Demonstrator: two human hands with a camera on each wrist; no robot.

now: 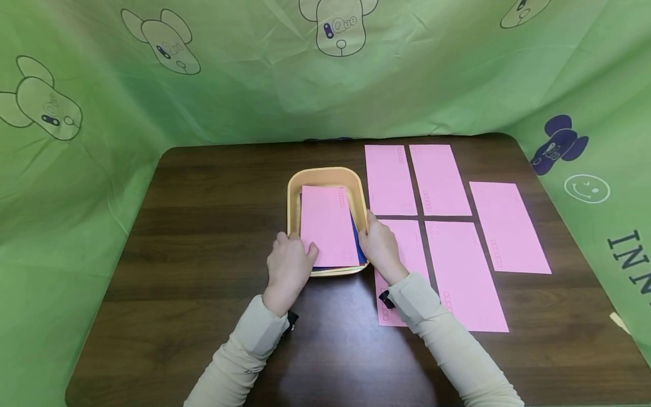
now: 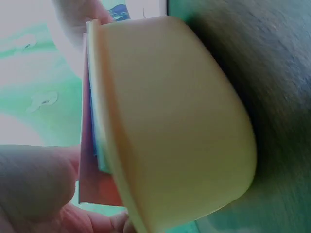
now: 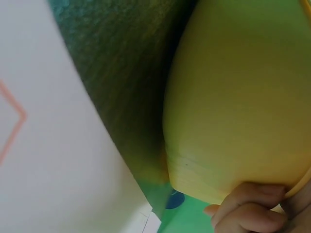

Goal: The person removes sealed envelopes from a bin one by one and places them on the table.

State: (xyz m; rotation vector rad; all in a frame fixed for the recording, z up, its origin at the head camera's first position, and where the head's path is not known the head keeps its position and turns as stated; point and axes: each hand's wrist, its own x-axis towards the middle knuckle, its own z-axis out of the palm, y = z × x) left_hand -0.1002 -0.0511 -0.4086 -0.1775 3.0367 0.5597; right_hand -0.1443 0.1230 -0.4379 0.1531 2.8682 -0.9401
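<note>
A light-orange plastic bin stands on the table with a stack of envelopes in it. On top lies a pink envelope; the edge of a dark blue one shows beneath. My left hand holds the bin's left rim near the front corner, its thumb over the pink envelope. Across from it, my right hand grips the right rim. In the right wrist view its curled fingers lie against the bin's outer wall under the rim. The left wrist view shows envelope edges standing above the rim.
Several pink envelopes lie flat to the right of the bin, among them a back one, a front one and a far-right one. My right forearm crosses over the front ones. A green printed curtain surrounds the dark wooden table.
</note>
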